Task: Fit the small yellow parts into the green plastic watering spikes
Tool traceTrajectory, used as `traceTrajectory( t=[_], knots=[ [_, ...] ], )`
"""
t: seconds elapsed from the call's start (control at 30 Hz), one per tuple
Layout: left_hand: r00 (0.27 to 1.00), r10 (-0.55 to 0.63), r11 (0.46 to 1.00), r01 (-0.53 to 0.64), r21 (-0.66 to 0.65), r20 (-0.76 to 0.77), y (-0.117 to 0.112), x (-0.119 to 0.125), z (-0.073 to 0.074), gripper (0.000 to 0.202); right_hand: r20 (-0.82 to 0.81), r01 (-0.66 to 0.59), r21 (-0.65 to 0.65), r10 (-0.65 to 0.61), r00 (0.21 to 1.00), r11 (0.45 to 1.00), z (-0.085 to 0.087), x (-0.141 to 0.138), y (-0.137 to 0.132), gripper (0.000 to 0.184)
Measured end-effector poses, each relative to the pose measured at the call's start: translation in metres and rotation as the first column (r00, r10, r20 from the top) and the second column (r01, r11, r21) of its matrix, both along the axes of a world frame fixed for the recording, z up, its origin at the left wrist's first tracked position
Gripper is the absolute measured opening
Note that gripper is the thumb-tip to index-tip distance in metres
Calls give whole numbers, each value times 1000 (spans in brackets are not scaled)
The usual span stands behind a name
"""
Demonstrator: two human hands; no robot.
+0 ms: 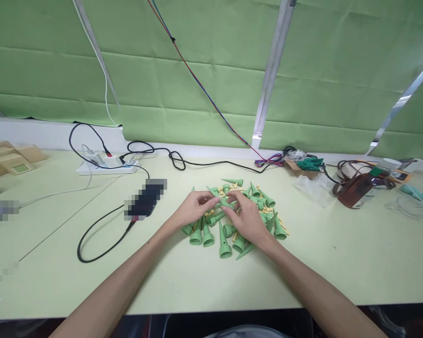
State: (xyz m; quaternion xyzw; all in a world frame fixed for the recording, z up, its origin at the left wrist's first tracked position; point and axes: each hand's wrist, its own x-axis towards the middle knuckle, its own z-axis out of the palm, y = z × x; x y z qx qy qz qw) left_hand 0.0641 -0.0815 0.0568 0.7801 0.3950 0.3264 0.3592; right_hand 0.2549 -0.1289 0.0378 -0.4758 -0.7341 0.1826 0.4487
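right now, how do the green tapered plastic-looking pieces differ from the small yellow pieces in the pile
Colour: the green tapered pieces are a soft green, the small yellow pieces a pale yellow.
Size: the green ones are clearly bigger; the yellow ones are much smaller.
Shape: the green ones narrow from a wide, hollow end to a point, while the yellow ones look thin.
Shared: both lie mixed together on the table.

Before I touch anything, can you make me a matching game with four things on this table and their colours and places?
1. cones
2. small pieces
3. bottle
4. power strip

A. brown, on the right side
B. yellow, mixed into the pile
C. white, back on the left side
D. green, piled in the middle

Pairs: 1-D, 2-B, 3-A, 4-C
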Motion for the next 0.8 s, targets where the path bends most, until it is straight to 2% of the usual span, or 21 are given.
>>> traceTrajectory(
  t=[0.13, 0.3, 0.43, 0.8],
  knots=[
    [988, -38, 988, 60, -145, 153, -1, 3, -2, 40, 0, -62, 3, 62, 998, 998, 1, -4, -4, 30],
    [955, 21, 938, 83, -337, 294, 0, 0, -3, 37, -18, -76, 10, 76, 997, 997, 3, -5, -6, 35],
    [936, 28, 936, 98, -338, 350, 0, -1, -2, 34, -10, -72, 25, 73, 997, 997, 4, -6, -7, 34],
    [937, 51, 944, 67, -324, 345, -2, 1, 2, 36, -10, -102, -1, 102, 995, 995, 3, -5, -7, 31]
  ],
)
